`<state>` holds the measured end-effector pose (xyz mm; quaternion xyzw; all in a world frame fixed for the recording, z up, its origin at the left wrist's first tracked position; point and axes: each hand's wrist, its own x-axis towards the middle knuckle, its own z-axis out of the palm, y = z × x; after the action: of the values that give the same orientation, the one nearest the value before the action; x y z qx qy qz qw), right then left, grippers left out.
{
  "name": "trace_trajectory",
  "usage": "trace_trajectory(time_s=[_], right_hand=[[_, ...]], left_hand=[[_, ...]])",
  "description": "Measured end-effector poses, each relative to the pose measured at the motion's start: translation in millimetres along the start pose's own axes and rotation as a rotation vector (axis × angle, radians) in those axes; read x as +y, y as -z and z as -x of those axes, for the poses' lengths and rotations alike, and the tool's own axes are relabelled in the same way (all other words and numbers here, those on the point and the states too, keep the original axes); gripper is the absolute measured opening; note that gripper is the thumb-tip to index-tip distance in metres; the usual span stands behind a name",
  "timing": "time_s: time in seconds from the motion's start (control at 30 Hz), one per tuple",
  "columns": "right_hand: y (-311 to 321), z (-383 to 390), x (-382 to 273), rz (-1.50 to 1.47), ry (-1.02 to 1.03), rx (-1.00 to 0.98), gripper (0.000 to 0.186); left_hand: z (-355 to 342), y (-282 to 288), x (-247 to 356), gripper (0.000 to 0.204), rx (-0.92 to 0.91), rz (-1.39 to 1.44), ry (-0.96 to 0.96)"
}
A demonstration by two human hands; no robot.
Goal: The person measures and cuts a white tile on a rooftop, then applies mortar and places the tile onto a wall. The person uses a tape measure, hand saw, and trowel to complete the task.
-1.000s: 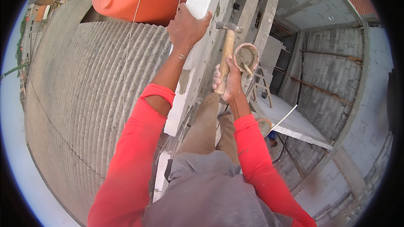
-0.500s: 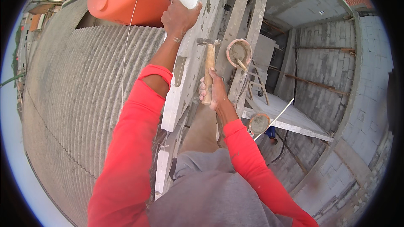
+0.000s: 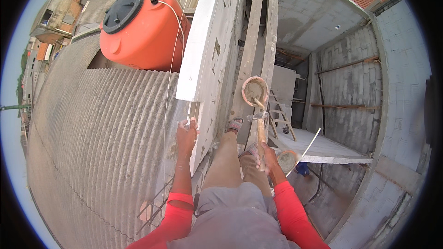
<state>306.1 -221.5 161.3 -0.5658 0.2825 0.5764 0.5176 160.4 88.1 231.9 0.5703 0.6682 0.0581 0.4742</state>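
My right hand (image 3: 269,157) is wrapped round the wooden handle of a hammer (image 3: 261,131), its dusty metal head pointing away from me beside a mortar bucket (image 3: 249,86). A trowel handle (image 3: 260,104) sticks out of that bucket, which stands on the planks. To the left, my left hand (image 3: 186,139) is at a gap in the white block wall (image 3: 196,71), just below the end of an upper block. Its fingers are bent together near a thin white strip; whether they grip it is unclear. My sandalled feet are on the boards between the wall and the hammer.
Corrugated roofing (image 3: 115,133) slopes away on the left, with an orange water tank (image 3: 143,41) beyond it. Right of the planks (image 3: 249,41) is a drop into a block-walled room, with a ladder (image 3: 280,115), a white slab (image 3: 323,145) and another bucket (image 3: 287,160). Rebar (image 3: 154,212) juts out near my left arm.
My left hand has left the top of the upper block and come down to the gap near its end. The hammer has moved right and lower, away from the wall. The view has shifted.
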Motion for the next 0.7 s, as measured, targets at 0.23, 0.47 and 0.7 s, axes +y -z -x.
trace_trajectory(time_s=[0.23, 0.47, 0.7], right_hand=[[55, 8, 36, 0.036, -0.017, 0.137, 0.05], [10, 6, 11, -0.042, 0.069, 0.064, 0.053], [-108, -29, -122, -0.078, 0.218, -0.172, 0.061]], left_hand=[[80, 15, 35, 0.059, 0.38, -0.088, -0.638], [-46, -6, 88, 0.078, 0.338, -0.028, -0.4], [-121, -20, 120, 0.091, 0.139, -0.334, -0.184]])
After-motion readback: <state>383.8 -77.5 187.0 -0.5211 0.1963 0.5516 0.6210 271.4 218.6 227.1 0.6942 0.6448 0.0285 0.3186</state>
